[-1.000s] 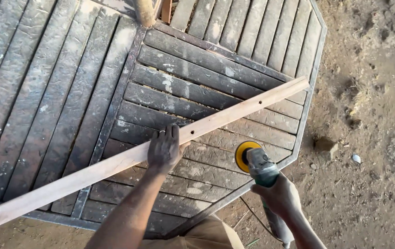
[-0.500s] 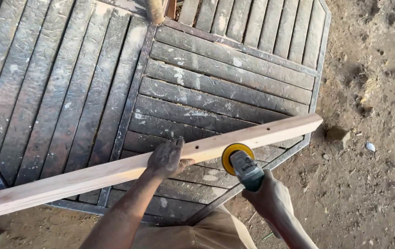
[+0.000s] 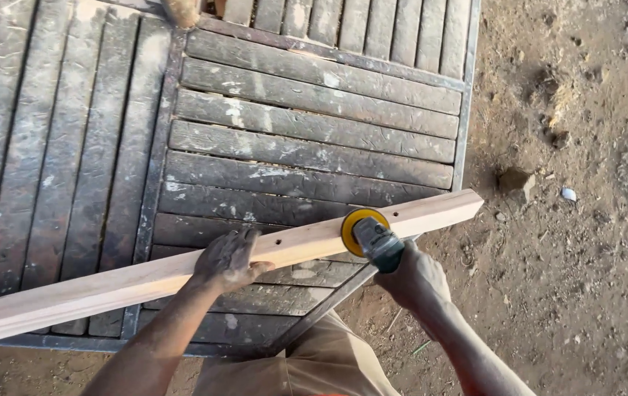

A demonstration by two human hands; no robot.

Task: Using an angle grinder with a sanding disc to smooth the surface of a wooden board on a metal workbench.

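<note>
A long pale wooden batten [image 3: 182,275] lies slantwise across the dark slatted surface [image 3: 292,132], its right end jutting past the edge over the dirt ground [image 3: 585,293]. The left hand [image 3: 227,260] presses flat on the batten near its middle, fingers spread, pinning it down rather than closing round it. The right hand [image 3: 413,279] is wrapped tight around the body of an angle grinder [image 3: 376,242], whose yellow disc [image 3: 360,226] sits against the batten toward the right end.
</note>
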